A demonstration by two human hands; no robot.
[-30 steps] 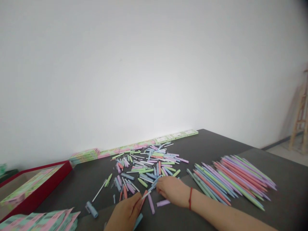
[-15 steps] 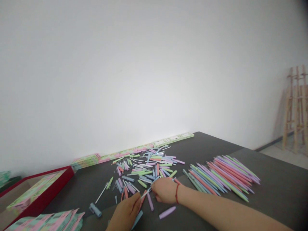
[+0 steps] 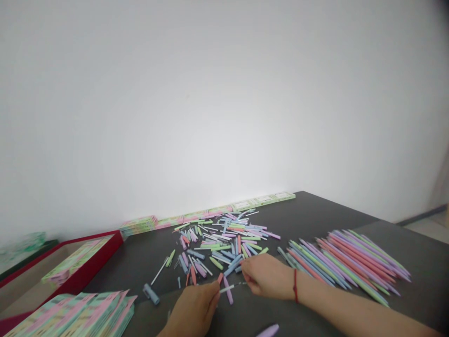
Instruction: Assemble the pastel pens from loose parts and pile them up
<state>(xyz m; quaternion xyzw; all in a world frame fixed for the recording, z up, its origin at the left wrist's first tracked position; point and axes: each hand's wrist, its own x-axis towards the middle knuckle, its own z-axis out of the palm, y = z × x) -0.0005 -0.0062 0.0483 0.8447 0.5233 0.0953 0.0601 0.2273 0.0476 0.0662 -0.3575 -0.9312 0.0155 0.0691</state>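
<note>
My left hand point(image 3: 194, 309) is closed, pinching a white pen refill point(image 3: 227, 289) whose thin end points right. Facing it, my right hand point(image 3: 268, 276) has its fingers pressed together by a small thin piece point(image 3: 240, 283) at the refill's tip; whether this is a spring or the tip itself I cannot make out. Beneath the refill lies a purple pen part point(image 3: 228, 291). Beyond both hands spreads a heap of loose pen parts point(image 3: 217, 248): coloured barrels and white refills. A purple pen piece point(image 3: 268, 330) lies at the bottom edge.
A row of pastel pens point(image 3: 347, 262) lies to the right on the dark table point(image 3: 315, 210). At left stand a red-sided box point(image 3: 101, 260) and pastel packets point(image 3: 87, 316). Flat printed boxes point(image 3: 196, 215) line the wall. A blue pen part point(image 3: 151, 294) lies nearer left.
The view has turned a little left. My right hand has drawn away to the right from my left hand, showing more of the refill between them.
</note>
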